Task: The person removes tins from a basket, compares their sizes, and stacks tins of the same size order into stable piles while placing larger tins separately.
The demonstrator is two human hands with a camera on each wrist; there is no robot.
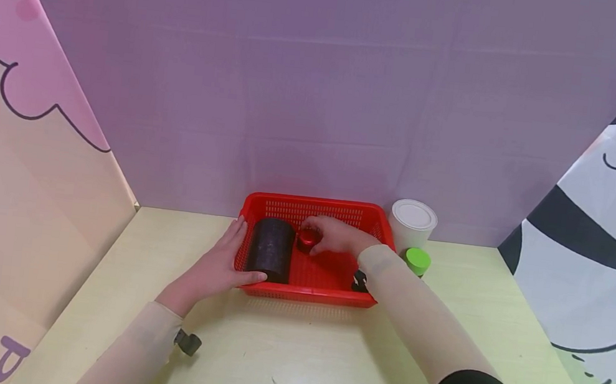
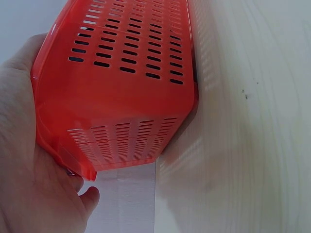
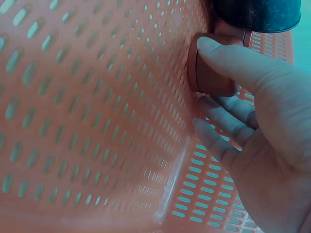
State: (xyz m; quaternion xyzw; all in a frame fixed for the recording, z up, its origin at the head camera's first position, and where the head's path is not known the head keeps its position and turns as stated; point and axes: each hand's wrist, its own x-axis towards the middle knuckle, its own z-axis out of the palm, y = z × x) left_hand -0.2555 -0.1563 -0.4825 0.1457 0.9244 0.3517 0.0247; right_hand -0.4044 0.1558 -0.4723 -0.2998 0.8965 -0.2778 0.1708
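Note:
A red plastic basket with slotted walls stands on the table. My left hand holds its left end, the thumb over the front rim and the fingers along the left rim; the left wrist view shows this hand against the basket's rim. Inside the basket, my right hand pinches a small shiny red cylinder between thumb and fingers. The right wrist view shows the thumb lying across the red cylinder. A larger black cylinder is at the basket's left, beside the red one.
Just right of the basket stands a white lidded tub. In front of it is a container with a green lid, partly hidden by the right forearm. A purple backdrop rises behind the table, with printed panels on both sides.

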